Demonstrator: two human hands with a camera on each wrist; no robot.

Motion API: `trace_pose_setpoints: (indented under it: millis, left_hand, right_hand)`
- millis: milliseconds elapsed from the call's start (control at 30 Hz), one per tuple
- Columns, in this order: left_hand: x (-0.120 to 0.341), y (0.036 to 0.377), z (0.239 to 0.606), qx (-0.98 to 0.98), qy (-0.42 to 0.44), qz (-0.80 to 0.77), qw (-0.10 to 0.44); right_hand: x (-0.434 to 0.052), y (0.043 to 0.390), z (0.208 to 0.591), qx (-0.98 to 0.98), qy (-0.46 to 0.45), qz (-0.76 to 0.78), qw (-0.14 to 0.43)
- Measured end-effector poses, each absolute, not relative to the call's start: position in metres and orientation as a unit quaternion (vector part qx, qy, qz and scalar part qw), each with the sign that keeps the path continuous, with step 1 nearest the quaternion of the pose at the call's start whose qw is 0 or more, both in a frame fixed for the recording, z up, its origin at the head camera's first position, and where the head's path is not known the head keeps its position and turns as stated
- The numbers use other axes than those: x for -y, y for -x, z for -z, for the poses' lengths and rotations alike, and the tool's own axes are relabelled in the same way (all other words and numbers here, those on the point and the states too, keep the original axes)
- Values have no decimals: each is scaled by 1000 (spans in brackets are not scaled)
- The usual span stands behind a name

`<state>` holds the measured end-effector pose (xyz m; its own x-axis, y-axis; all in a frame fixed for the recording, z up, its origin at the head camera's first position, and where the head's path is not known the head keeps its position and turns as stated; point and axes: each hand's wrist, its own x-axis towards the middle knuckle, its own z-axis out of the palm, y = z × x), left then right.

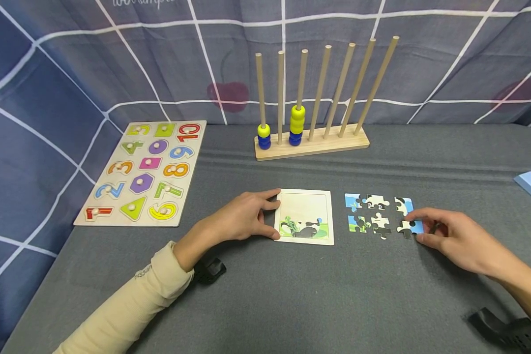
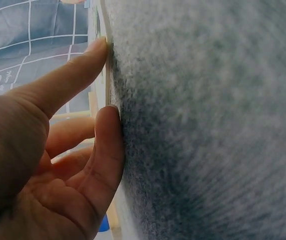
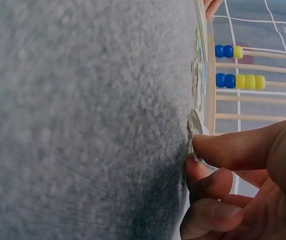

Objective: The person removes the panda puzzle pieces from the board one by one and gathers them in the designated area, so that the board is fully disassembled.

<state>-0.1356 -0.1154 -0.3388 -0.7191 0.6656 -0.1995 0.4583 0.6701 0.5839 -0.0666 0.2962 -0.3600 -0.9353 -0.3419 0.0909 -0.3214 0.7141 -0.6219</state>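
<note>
Six loose puzzle pieces [image 1: 378, 215] lie right of the puzzle tray [image 1: 305, 216], near the worktop's front middle. The right hand [image 1: 451, 241] pinches the corner piece [image 1: 410, 227] between thumb and fingers; better to lift it straight, not disturbing its neighbours. The left hand [image 1: 243, 216], fingers straight, steadies the tray's left edge.

Puzzle tray and loose pieces on the grey table

The puzzle tray [image 1: 304, 216] lies flat, a pale square board with raised rim, its lower strip already filled with green, black and white pieces (the upper part bare wood). To its right, well apart from it, six loose pieces lie in two rows of three; the lower-right puzzle piece [image 1: 409, 226], blue, white and black, lies flat at the row's end.
</note>
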Motion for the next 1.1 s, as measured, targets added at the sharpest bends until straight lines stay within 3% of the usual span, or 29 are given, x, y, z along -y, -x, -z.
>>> trace_pose_setpoints:
  millis: [1100]
  left_hand:
    - [115, 136, 338, -903, -317, -214, 198]
  right_hand:
    - [-291, 64, 355, -939, 135, 315, 29]
